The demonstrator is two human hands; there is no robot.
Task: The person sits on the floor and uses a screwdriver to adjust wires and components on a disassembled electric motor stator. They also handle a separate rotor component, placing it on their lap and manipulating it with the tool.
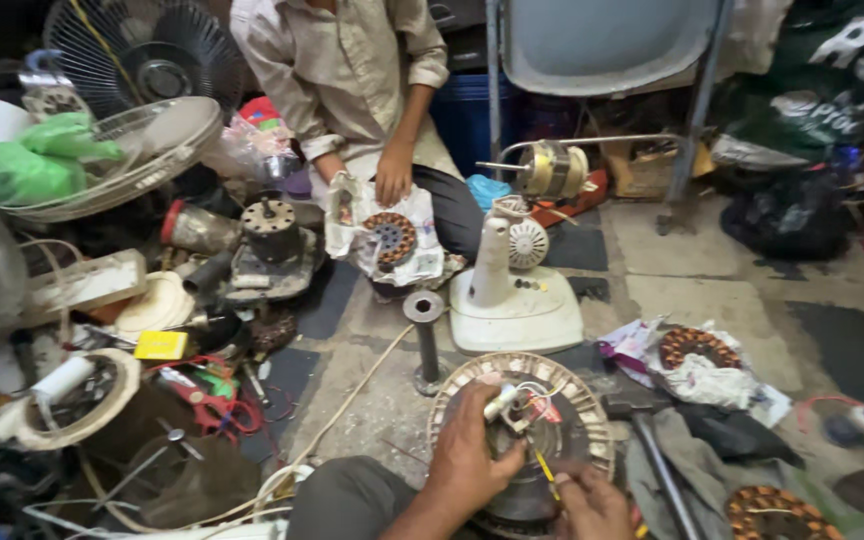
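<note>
The left hand (467, 455) is pressing down on a round fan motor (522, 430), fingers curled over its hub; the right hand (592, 505) is pinching a yellow-handled tool (546, 470) just beside. The motor probably handles heavy and rigid, best gripped at its rim, its thin wires (532, 395) fragile.

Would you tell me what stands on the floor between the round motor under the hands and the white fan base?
A short upright metal pipe stand, seen in the head view.

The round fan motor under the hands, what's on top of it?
On the motor sit white and red wires. The left hand and right hand cover its middle and near edge.
</note>
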